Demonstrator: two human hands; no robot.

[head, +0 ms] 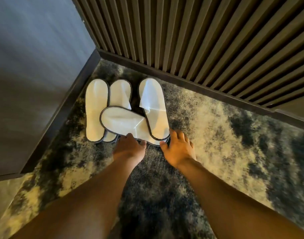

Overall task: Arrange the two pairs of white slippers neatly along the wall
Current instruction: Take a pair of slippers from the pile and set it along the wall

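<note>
Several white slippers with dark trim lie on the carpet in the corner, toes toward the slatted wall. The leftmost slipper (96, 109) and the one beside it (121, 94) lie parallel. A third slipper (153, 107) lies to the right. A fourth slipper (120, 120) lies crosswise on top of the others. My left hand (129, 147) touches the near end of the crosswise slipper, fingers curled at its edge. My right hand (178, 149) rests with spread fingers at the heel of the right slipper.
A dark slatted wall (199, 40) with a baseboard runs across the back. A smooth grey wall (35, 66) closes the left side. The mottled dark and cream carpet (225, 135) stretches to the right.
</note>
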